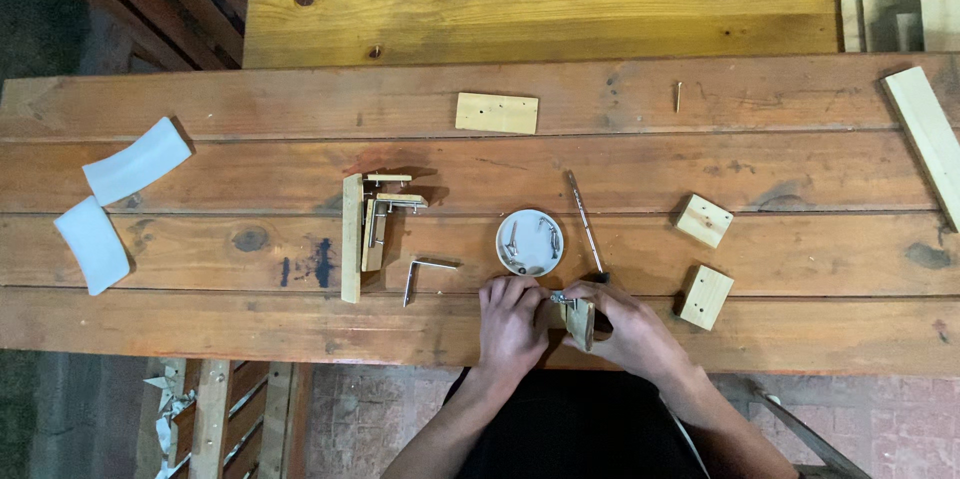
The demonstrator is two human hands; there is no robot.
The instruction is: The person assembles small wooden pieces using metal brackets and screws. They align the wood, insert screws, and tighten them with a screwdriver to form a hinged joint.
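Holding a small wood block (pixel 579 323) with a metal piece on top, the right hand (pixel 628 331) grips it tight at the counter (pixel 200 329) edge. The left hand (pixel 512 324) is curled, fingers touching that metal piece. Just above both hands sits a white dish (pixel 530 243) (small metal bits inside).

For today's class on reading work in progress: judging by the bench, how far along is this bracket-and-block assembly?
Done: one assembly of wooden strip, blocks and metal brackets lies left of centre. In hand: the left hand and right hand hold a small wooden block with metal hardware on it. Left: a loose bracket, two square blocks, a drilled rectangular piece, and fittings in the white dish.
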